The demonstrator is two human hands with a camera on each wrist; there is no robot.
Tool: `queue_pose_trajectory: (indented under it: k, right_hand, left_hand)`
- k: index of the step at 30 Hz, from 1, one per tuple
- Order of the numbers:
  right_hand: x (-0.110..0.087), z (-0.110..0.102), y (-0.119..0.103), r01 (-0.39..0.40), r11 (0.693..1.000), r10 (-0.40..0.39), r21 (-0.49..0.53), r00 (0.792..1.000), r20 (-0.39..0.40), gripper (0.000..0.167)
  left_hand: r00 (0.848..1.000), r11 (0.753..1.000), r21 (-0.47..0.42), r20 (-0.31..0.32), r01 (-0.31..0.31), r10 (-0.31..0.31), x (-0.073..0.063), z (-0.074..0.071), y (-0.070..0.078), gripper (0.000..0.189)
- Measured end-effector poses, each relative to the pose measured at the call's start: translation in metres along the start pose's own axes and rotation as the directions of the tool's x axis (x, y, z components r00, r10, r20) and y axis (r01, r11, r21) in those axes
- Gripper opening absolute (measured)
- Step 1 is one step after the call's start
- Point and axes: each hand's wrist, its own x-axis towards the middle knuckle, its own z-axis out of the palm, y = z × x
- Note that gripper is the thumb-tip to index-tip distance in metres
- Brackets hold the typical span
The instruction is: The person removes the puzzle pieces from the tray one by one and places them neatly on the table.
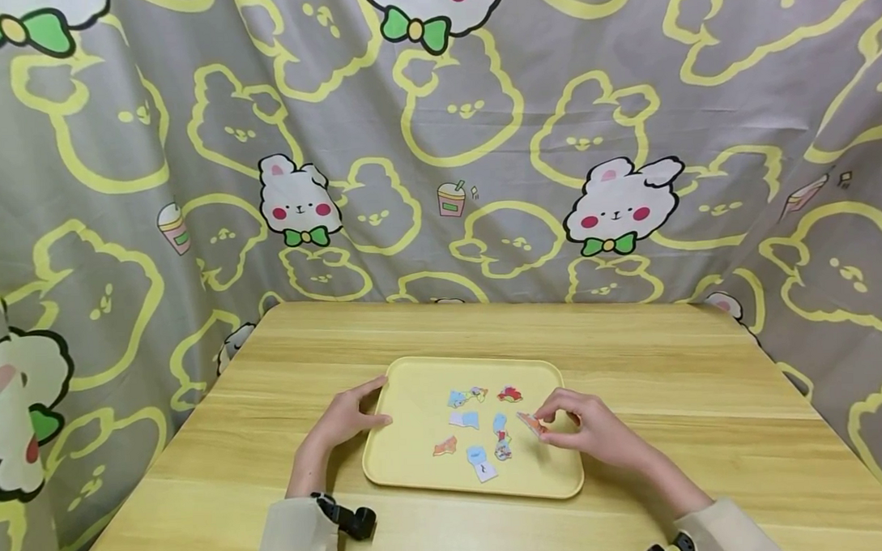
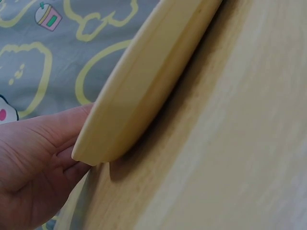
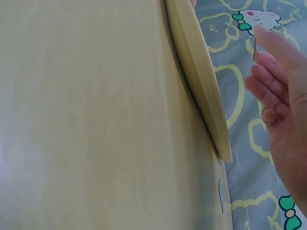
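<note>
A yellow tray (image 1: pixel 404 479) lies on the table with several small jigsaw puzzle pieces on it. My left hand (image 1: pixel 347 417) holds its left rim; in the left wrist view the thumb and fingers of that hand (image 2: pixel 33 163) meet the tray edge (image 2: pixel 129 96). Over the tray's right side, my right hand (image 1: pixel 588 424) pinches an orange puzzle piece (image 1: pixel 531 423) between thumb and fingertips. The right wrist view shows this piece (image 3: pixel 255 49) edge-on. Left of it stand a joined blue-and-red column (image 1: pixel 501 437), a red piece (image 1: pixel 510 394) and a pale blue-lilac piece (image 1: pixel 464 420).
Also on the tray are a blue-and-yellow pair (image 1: pixel 457 399), an orange piece (image 1: pixel 444 446) and a blue-white pair (image 1: pixel 482 463). The wooden table (image 1: pixel 221 445) surrounds the tray. A patterned grey curtain (image 1: pixel 378 132) hangs behind. A thin flat piece (image 3: pixel 221 195) lies beyond the tray's end.
</note>
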Motion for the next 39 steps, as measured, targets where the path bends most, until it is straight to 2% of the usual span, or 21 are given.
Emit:
queue_pose_trajectory:
  k: [7, 17, 26, 39]
  right_hand:
    - [-0.001, -0.002, -0.002, -0.007, 1.000, 0.007, 0.003, 1.000, -0.017, 0.024]
    - [-0.006, -0.010, 0.001, -0.065, 0.998, 0.064, -0.023, 0.997, -0.035, 0.023]
    - [-0.014, -0.018, 0.007, -0.080, 0.995, 0.074, -0.060, 0.993, -0.087, 0.026]
    - [-0.029, -0.036, 0.016, -0.175, 0.978, 0.159, -0.114, 0.977, -0.142, 0.025]
  left_hand:
    - [1.000, 1.000, 0.004, 0.000, 0.005, -0.005, 0.000, 0.000, 0.001, 0.073]
    - [1.000, 1.000, 0.008, 0.000, 0.007, -0.007, 0.000, 0.001, 0.001, 0.073]
    - [1.000, 1.000, 0.011, 0.001, 0.006, -0.006, -0.001, 0.001, 0.001, 0.073]
    - [1.000, 1.000, -0.013, 0.009, 0.003, -0.003, -0.001, -0.001, 0.003, 0.073]
